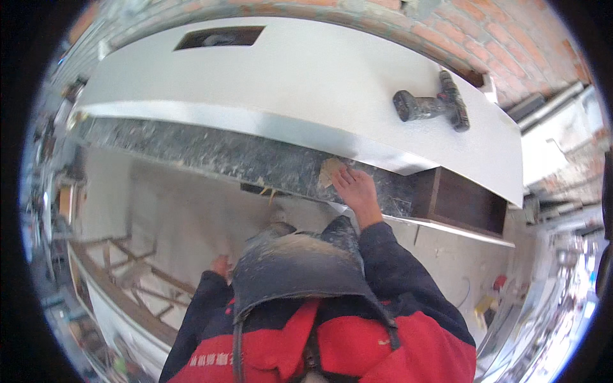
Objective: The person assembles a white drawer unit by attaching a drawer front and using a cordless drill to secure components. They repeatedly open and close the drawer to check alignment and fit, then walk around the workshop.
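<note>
My right hand [357, 189] holds a small tan piece [329, 171], perhaps folded sandpaper or a pad, against a dark, dust-speckled board [230, 146]. That board runs lengthwise along the near side of a long white cabinet or counter [297, 72]. Low at my side hangs my left hand [221, 265], partly hidden by the sleeve and the dark apron [297, 263]; its fingers are too small to read. A dusty cordless drill [433, 105] lies on the white top, to the right.
An open dark-brown compartment [469, 203] forms the right end. A rectangular cutout [220, 38] pierces the white top at the far left. Behind stands a brick wall [498, 38]. A brown wooden frame [129, 287] stands at lower left, and a red object [499, 281] lies at lower right.
</note>
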Tool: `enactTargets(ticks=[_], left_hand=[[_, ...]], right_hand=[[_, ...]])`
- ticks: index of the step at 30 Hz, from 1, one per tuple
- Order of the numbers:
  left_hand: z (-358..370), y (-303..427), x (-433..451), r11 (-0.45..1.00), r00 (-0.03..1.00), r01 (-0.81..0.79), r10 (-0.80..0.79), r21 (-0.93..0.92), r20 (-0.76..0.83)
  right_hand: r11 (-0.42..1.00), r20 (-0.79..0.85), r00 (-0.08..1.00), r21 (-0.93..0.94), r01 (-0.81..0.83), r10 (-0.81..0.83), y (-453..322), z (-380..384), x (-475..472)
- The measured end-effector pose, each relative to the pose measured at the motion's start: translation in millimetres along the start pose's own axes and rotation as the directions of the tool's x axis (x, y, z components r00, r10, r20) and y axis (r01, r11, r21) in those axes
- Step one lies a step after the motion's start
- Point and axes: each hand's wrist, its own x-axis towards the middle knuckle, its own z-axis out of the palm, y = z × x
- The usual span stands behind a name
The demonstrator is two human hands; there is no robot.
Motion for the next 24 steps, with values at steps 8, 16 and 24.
enactTargets(ticks=[8,16,24], left_hand=[[-130,-164,16,0.586,0.906,0.421,-0.235,-0.692,0.352],[-152,-161,8,0.406,0.798,0.584,-0.131,-0.703,0.588],[-136,-143,50,0.770,0.932,0.313,-0.135,-0.556,0.337]], right_hand=[[0.925,-0.054,0.924,-0.018,0.379,-0.379,29,17,57],[0.916,-0.166,0.901,-0.085,0.391,-0.400,65,21,32],[0.885,-0.426,0.828,-0.435,0.165,-0.364,102,20,-60]])
